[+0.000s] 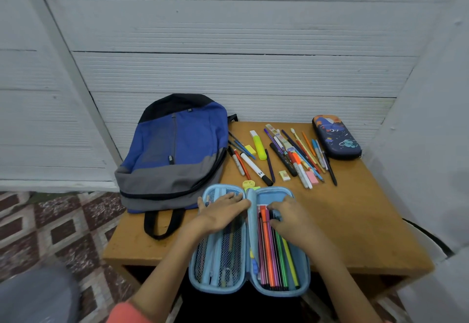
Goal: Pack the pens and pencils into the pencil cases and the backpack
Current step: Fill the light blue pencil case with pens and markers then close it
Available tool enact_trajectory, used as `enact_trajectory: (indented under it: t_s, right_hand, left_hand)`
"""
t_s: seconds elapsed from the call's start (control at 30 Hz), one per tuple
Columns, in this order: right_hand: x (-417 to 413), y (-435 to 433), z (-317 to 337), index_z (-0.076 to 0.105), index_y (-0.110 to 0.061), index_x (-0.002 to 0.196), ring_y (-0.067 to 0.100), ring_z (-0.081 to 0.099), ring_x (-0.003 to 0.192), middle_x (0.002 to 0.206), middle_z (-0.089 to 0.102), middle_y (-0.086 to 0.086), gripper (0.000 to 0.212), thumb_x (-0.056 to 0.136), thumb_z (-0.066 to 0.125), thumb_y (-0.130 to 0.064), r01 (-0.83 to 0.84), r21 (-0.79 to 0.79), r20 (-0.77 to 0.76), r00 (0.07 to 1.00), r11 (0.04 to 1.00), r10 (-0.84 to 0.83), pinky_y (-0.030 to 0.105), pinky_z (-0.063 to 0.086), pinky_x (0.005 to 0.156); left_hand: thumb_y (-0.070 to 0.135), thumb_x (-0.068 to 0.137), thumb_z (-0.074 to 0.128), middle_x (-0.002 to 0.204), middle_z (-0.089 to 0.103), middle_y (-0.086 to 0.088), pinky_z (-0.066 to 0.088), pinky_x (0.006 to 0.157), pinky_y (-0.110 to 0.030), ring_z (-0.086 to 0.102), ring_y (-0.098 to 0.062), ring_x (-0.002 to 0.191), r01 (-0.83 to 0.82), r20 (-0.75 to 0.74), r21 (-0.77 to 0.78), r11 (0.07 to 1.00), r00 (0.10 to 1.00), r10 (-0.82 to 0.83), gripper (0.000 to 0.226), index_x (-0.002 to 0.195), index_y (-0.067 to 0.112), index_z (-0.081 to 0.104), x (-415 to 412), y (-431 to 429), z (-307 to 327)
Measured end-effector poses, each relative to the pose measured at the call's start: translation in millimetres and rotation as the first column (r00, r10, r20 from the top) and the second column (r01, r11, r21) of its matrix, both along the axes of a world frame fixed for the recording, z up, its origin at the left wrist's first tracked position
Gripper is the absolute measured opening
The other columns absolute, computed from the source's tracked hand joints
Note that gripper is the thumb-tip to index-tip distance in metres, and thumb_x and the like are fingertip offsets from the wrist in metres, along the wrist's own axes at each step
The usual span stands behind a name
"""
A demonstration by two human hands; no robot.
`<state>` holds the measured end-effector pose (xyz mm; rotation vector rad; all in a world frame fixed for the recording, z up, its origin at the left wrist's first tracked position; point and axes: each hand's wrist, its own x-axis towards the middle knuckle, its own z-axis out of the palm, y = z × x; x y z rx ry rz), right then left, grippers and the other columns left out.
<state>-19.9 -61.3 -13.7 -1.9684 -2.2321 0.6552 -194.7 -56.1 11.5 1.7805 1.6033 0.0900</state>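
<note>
A light-blue pencil case [279, 194] lies wide open at the table's front edge. Its left half has a mesh pocket, and its right half holds a row of coloured markers [272, 254]. My left hand [223, 209] rests flat on the mesh half. My right hand [290, 217] presses its fingertips on the top ends of the markers. Loose pens and pencils [291, 155] lie scattered behind the case. A dark-blue cartoon pencil case [336, 137] lies shut at the far right. A blue, grey and black backpack [175, 150] lies flat at the left.
The small wooden table [355, 216] stands against a white ribbed wall. A yellow highlighter [259, 145], a pink eraser [312, 177], a small white eraser [284, 175] and a yellow sharpener [248, 184] lie among the pens. Patterned floor tiles show at the left.
</note>
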Motion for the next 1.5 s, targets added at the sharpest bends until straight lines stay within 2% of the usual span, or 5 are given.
enact_trajectory:
  t_s: [0.57, 0.83, 1.03, 1.2, 1.5]
  right_hand:
    - [13.1, -22.2, 9.1, 0.049, -0.025, 0.136, 0.019, 0.063, 0.075, 0.093, 0.05, -0.003, 0.053, 0.092, 0.051, 0.004, 0.035, -0.248, -0.286, 0.952, 0.968, -0.108, 0.035, 0.06, 0.062]
    - [16.7, 75.8, 3.8, 0.069, -0.013, 0.11, 0.021, 0.066, 0.085, 0.1, 0.07, 0.008, 0.021, 0.091, 0.058, -0.011, 0.376, 0.163, -0.373, 0.879, 0.912, -0.296, 0.037, 0.057, 0.076]
    - [15.2, 161.8, -10.8, 0.069, -0.013, 0.111, 0.03, 0.056, 0.108, 0.114, 0.064, 0.012, 0.027, 0.093, 0.051, -0.005, 0.37, 0.423, -0.029, 0.918, 0.827, -0.396, 0.039, 0.05, 0.077]
    - [16.8, 189.5, -24.4, 0.058, -0.009, 0.127, 0.032, 0.041, 0.126, 0.135, 0.045, 0.014, 0.034, 0.094, 0.051, -0.007, 0.21, 0.344, 0.29, 0.903, 0.915, -0.317, 0.042, 0.042, 0.096]
    - [14.3, 196.0, -26.0, 0.063, -0.007, 0.112, 0.028, 0.054, 0.113, 0.114, 0.061, 0.012, 0.022, 0.092, 0.063, -0.016, 0.236, 0.406, 0.298, 0.879, 0.883, -0.372, 0.036, 0.046, 0.08]
  left_hand:
    - [0.048, 0.101, 0.023, 0.161, 0.014, 0.008, -0.018, 0.111, -0.058, 0.004, -0.014, 0.148, 0.014, -0.01, -0.005, 1.0, 1.0, -0.014, 0.053, 0.15, 0.028, 0.028, 0.2, -0.1, 3.3]
    - [0.052, 0.099, 0.025, 0.161, 0.012, 0.007, -0.019, 0.11, -0.056, 0.0, -0.017, 0.148, -0.01, -0.009, -0.039, 0.999, 1.0, 0.01, 0.057, 0.152, 0.03, 0.024, -1.3, 3.0, 0.5]
    - [0.05, 0.101, 0.024, 0.161, 0.012, 0.01, -0.016, 0.11, -0.06, 0.005, -0.013, 0.148, 0.042, -0.053, -0.017, 0.999, 0.998, -0.043, 0.056, 0.152, 0.029, 0.022, -1.2, 5.3, -0.6]
    - [0.047, 0.102, 0.022, 0.161, 0.01, 0.01, -0.013, 0.11, -0.064, 0.005, -0.011, 0.147, 0.086, -0.08, -0.014, 0.996, 0.993, -0.087, 0.052, 0.151, 0.03, 0.023, -3.0, 9.0, -2.3]
    - [0.045, 0.103, 0.02, 0.161, 0.009, 0.01, -0.014, 0.11, -0.062, 0.003, -0.008, 0.147, 0.12, -0.08, -0.013, 0.993, 0.989, -0.121, 0.05, 0.149, 0.03, 0.029, -5.0, 7.2, -0.9]
